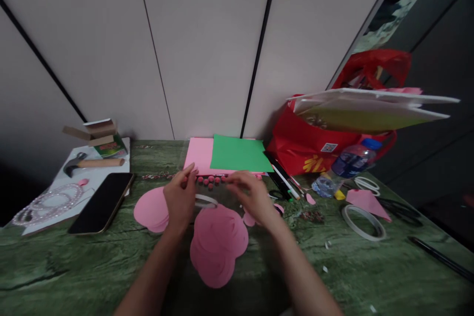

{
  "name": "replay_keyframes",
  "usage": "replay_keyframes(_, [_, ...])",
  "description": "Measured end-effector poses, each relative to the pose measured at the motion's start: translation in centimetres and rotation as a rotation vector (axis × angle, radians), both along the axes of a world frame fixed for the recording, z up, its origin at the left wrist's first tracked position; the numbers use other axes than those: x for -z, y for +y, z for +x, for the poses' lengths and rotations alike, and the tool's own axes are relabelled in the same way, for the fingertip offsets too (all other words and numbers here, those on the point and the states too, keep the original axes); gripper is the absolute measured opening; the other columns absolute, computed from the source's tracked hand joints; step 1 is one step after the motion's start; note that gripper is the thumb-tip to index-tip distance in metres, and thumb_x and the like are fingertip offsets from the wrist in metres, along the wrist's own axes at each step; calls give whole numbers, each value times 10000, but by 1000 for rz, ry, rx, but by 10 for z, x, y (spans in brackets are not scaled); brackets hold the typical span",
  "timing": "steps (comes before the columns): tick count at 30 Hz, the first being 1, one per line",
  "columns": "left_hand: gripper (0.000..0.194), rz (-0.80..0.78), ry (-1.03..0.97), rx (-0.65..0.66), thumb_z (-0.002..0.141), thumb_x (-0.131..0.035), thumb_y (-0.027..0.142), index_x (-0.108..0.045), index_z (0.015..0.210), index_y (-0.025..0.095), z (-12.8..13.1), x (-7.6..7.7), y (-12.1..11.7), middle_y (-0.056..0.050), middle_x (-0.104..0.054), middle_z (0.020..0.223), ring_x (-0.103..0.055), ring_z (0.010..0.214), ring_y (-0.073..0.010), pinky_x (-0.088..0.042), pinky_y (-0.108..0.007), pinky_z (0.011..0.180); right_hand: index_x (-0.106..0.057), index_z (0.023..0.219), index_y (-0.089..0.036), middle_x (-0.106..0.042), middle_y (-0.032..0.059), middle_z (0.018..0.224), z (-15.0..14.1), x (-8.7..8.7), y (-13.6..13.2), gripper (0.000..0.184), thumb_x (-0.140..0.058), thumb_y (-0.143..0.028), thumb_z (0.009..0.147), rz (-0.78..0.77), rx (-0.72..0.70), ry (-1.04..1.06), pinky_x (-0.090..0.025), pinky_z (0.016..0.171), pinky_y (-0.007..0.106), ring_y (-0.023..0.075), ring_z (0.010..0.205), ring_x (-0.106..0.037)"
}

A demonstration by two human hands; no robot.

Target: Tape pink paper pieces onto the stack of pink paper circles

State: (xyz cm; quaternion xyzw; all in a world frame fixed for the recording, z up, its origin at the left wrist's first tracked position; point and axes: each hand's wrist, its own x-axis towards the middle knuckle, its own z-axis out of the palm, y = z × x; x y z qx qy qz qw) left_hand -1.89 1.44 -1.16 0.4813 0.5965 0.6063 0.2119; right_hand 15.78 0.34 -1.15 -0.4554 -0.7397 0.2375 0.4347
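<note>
My left hand (180,197) is raised over the table at the left of a row of small red balls (211,180), its fingers bent together at the tips. On the other side of the balls, my right hand (252,196) has its thumb and forefinger drawn close; what either hand pinches, if anything, is too small to make out. A white tape roll (206,201) lies between the wrists. Just below it rests a layered pink paper flower (218,249). Stacked pink paper petals (151,210) lie beside my left wrist, and small pink pieces (249,218) are partly under my right hand.
Green paper (240,153) overlaps pink paper (198,153) at the back. Left are a phone (102,202), hammer (92,162), bead string (55,202) and opened box (107,145). Right are a red bag (296,138), bottle (351,160), larger tape roll (363,223) and black pen (440,256).
</note>
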Motion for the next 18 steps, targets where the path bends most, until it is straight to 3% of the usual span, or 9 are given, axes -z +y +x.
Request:
replay_keyframes(2, [330,-66,-265,-18,664,-652,282,-691,958,139,-2,-2,2,31,-567,469,-412,362,-70,-306,-178,336,-642,871,-192,-663,43,886,35,3,6,135,-579,-162,756,-115,164,-191,-442,722,270,167,825,-603])
replay_keyframes(5, [327,-118,-662,37,557,-715,180,-700,872,93,-4,-5,5,0,-617,539,-368,357,-29,-233,-148,300,-656,894,-221,-682,40,879,79,16,13,251,-630,-133,660,-402,393,-637,-424,673,255,191,837,-621])
replay_keyframes(7, [269,-155,-831,74,510,-716,103,-703,777,73,-5,-7,5,-42,-657,609,-391,373,-21,-220,-138,294,-664,906,-225,-681,58,905,93,28,16,323,-663,-126,599,-444,416,-708,-417,662,267,223,874,-616])
replay_keyframes(12, [148,-170,-930,92,545,-651,32,-687,682,74,-5,-11,4,-55,-657,605,-457,395,-35,-243,-134,301,-668,899,-220,-670,81,882,90,47,19,448,-663,-50,485,-491,412,-802,-395,581,262,248,830,-624])
replay_keyframes(18, [155,-169,-951,96,568,-620,22,-685,693,88,-6,-11,4,-46,-654,604,-490,406,-50,-241,-134,298,-662,881,-217,-667,86,871,90,50,20,347,-624,-74,566,-510,419,-812,-384,587,270,241,812,-628])
